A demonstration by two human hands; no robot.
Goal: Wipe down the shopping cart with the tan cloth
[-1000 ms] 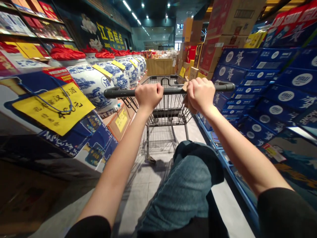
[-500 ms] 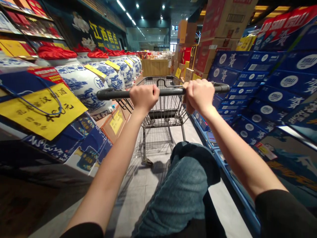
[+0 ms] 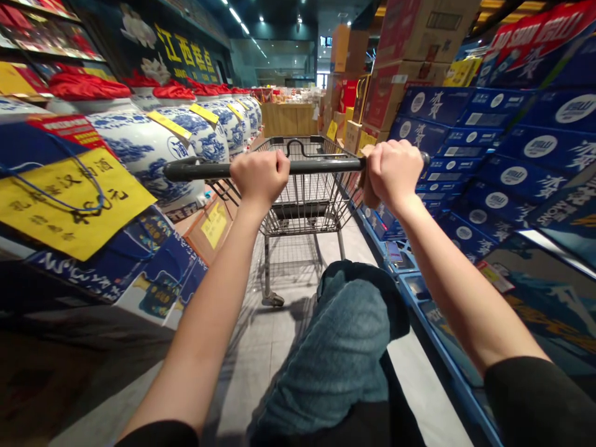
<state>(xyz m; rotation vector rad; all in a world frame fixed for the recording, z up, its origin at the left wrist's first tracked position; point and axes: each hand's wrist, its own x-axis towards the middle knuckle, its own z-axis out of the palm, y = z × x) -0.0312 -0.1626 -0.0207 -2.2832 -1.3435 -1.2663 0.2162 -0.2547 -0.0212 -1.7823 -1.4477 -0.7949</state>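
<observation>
Both fists grip the black handlebar [image 3: 321,166] of a metal wire shopping cart [image 3: 305,186]. My left hand [image 3: 261,177] is closed round the bar left of its middle. Toward the right end, my right hand [image 3: 395,174] wraps the same bar. A brown piece of material [image 3: 369,187] shows under and beside the right fingers; I cannot tell what it is. Through the wires, the part of the basket I see holds no goods. Below the handlebar, one bent knee in blue jeans [image 3: 344,335] comes forward.
Large blue-and-white jars [image 3: 144,143] with red cloth tops line the left side, behind a gift box with a yellow price sign [image 3: 74,202]. Stacked blue cartons [image 3: 516,174] stand on blue pallets [image 3: 419,298] at right. A wooden counter [image 3: 288,119] stands ahead, beyond tall brown cartons [image 3: 405,68].
My right hand has shifted right along the handlebar, toward its end. The left hand keeps its grip, and the bar's left end sits further left in view. The jars and boxes have slid slightly left.
</observation>
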